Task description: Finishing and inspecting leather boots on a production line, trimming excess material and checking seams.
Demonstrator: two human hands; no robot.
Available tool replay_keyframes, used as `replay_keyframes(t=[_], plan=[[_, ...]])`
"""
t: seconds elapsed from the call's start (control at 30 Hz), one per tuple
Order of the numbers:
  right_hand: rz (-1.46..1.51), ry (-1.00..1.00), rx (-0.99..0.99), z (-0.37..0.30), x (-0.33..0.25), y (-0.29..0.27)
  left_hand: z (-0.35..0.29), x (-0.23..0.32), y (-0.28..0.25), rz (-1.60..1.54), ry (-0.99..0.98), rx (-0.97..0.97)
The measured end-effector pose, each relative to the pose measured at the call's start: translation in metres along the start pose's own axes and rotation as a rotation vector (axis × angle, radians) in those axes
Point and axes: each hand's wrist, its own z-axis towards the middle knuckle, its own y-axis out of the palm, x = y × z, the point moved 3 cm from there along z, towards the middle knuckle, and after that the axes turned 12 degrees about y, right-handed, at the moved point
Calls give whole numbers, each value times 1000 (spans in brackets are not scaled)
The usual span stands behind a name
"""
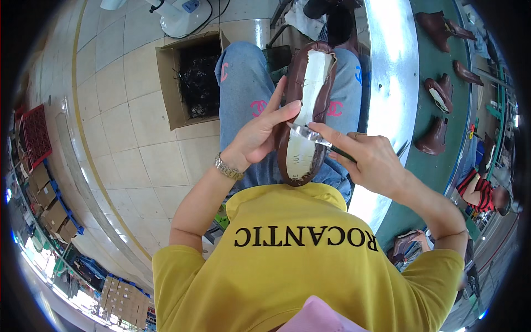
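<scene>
A dark brown leather shoe upper (283, 149) lies sole side up across my lap. Its pale insole (301, 157) is exposed, with the leather edge folded around it. My left hand (263, 124) steadies the shoe from its left side, thumb on the insole and fingers against the leather. In my right hand (368, 157) is a knife-like tool (305, 133) with a shiny metal end and a dark handle. The metal end lies over the middle of the insole; whether it touches is hard to tell. My right fingers hide part of the handle.
On the floor to the left stands an open cardboard box (168, 88) of black scraps. A shiny metal bench edge (390, 83) runs along my right. Beyond it, several brown shoe uppers (433, 136) lie on a green surface (406, 207). A person in red and black stripes (480, 191) is far right.
</scene>
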Motion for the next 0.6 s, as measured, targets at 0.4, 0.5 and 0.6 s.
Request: replay_keyframes(t=[0.4,0.5,0.6], plan=[[-522,-281,320,69,5,-58,1,13,4,299,141,-42],[-454,-395,418,53,-32,-62,-2,13,-9,284,74,-44],[-553,-241,327,49,-11,-30,-2,12,-11,289,11,-60]])
